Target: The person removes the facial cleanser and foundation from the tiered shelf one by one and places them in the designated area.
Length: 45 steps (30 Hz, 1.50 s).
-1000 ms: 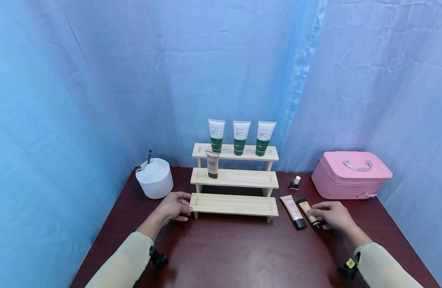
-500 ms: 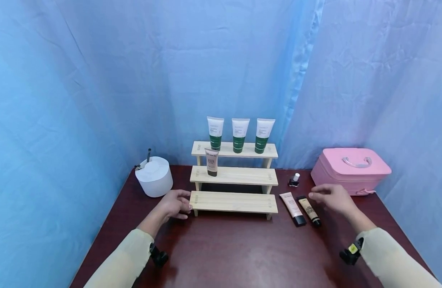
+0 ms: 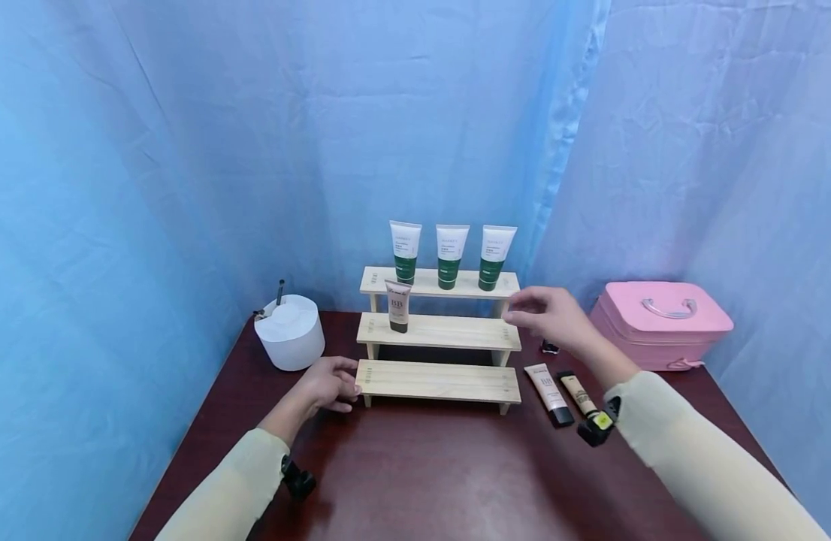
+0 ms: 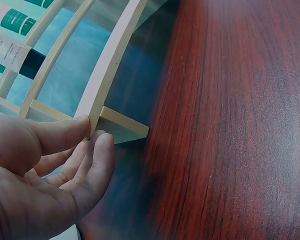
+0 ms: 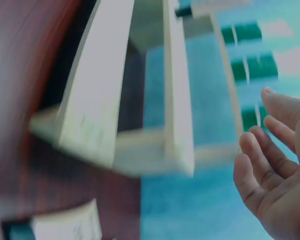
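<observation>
My left hand (image 3: 327, 385) pinches the left end of the lowest step of a three-tier wooden display stand (image 3: 439, 381); in the left wrist view its thumb and fingertips meet at the board's corner (image 4: 106, 82). My right hand (image 3: 549, 315) is raised beside the stand's right end, fingers relaxed and nothing held. On the top tier stand three white-and-green tubes (image 3: 451, 255). One pink BB cream tube (image 3: 398, 306) stands on the middle tier, at the left. Another BB cream tube (image 3: 548, 392) and a beige black-capped tube (image 3: 578, 394) lie on the table right of the stand.
A pink cosmetic case (image 3: 666, 323) stands at the back right. The right hand and arm partly cover a small dark nail polish bottle (image 3: 549, 347). At the back left is a round white container (image 3: 290, 334). Blue curtains (image 3: 321, 135) enclose the dark red table (image 3: 422, 473).
My right hand has lifted away from the beige tube, leaving it on the table, and moved left and up to the stand's right end. The left hand keeps its place.
</observation>
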Each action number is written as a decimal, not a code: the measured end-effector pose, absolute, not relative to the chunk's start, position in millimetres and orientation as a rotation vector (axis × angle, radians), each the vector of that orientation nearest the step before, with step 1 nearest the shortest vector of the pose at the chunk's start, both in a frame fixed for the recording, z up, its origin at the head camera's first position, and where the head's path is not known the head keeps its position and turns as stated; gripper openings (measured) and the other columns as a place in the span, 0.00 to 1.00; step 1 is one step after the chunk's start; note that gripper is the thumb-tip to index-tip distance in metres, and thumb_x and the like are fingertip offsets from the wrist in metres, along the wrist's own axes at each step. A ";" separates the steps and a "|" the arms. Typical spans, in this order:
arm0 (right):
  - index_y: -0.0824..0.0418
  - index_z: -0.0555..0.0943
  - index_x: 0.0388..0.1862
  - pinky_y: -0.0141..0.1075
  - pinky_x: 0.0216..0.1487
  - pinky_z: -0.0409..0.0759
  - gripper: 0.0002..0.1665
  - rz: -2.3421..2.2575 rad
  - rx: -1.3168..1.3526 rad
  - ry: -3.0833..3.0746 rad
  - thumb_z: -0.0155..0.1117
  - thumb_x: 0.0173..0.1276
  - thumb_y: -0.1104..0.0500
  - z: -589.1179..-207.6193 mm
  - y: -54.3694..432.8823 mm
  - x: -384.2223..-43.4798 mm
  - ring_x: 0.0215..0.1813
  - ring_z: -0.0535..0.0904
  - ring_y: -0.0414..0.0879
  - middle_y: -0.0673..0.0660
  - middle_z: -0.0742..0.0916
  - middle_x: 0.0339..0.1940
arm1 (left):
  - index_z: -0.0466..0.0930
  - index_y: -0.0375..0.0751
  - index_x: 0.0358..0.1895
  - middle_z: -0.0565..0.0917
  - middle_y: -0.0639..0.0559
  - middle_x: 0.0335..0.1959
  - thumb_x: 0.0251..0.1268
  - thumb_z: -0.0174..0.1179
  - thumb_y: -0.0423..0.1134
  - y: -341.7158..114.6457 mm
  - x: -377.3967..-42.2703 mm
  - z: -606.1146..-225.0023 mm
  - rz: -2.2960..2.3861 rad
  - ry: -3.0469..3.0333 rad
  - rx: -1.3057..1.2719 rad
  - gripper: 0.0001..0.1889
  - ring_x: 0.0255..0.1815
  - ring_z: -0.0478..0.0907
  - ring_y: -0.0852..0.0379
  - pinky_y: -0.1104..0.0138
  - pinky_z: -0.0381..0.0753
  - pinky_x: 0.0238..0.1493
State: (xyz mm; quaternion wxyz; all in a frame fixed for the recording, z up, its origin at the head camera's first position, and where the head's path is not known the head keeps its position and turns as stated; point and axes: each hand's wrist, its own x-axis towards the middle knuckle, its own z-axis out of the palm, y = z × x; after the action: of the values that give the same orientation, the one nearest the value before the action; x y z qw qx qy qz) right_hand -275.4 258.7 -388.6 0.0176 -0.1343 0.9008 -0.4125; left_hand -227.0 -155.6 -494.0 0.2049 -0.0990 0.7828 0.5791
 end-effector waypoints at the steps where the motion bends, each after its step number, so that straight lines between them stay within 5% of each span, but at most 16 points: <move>1: 0.59 0.85 0.57 0.41 0.39 0.88 0.24 -1.298 -0.444 2.780 0.75 0.67 0.49 -386.3 247.4 -276.9 0.44 0.86 0.51 0.59 0.90 0.48 | 0.70 0.34 0.71 0.82 0.40 0.44 0.64 0.65 0.22 -156.0 -227.0 -494.0 1.615 2.184 -0.282 0.31 0.37 0.84 0.49 0.57 0.91 0.34; 16: 0.55 0.83 0.59 0.44 0.46 0.88 0.24 -1.405 -0.614 2.607 0.77 0.66 0.53 -394.8 135.3 -296.2 0.52 0.86 0.50 0.60 0.87 0.54 | 0.70 0.35 0.71 0.82 0.39 0.45 0.63 0.65 0.22 -155.9 -227.9 -496.0 1.609 2.182 -0.291 0.32 0.38 0.84 0.49 0.57 0.91 0.35; 28: 0.53 0.83 0.58 0.47 0.56 0.85 0.23 -1.476 -0.564 2.641 0.77 0.66 0.51 -417.4 110.0 -298.6 0.53 0.85 0.49 0.57 0.87 0.54 | 0.70 0.34 0.72 0.82 0.39 0.45 0.64 0.65 0.22 -156.4 -226.2 -493.1 1.617 2.172 -0.273 0.32 0.37 0.84 0.49 0.57 0.91 0.34; 45: 0.54 0.85 0.49 0.43 0.50 0.86 0.15 -1.477 -0.609 2.686 0.76 0.66 0.52 -416.9 92.8 -301.2 0.45 0.86 0.44 0.50 0.89 0.44 | 0.70 0.34 0.71 0.82 0.39 0.44 0.63 0.65 0.21 -157.6 -228.7 -496.3 1.631 2.168 -0.262 0.31 0.36 0.84 0.49 0.57 0.91 0.34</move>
State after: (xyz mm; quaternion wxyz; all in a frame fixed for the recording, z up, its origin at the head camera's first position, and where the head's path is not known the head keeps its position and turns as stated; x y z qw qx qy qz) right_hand -301.2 92.8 -416.9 0.0083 -0.1948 0.8595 -0.4725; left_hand -228.7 -157.6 -496.3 0.2063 -0.0942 0.7784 0.5854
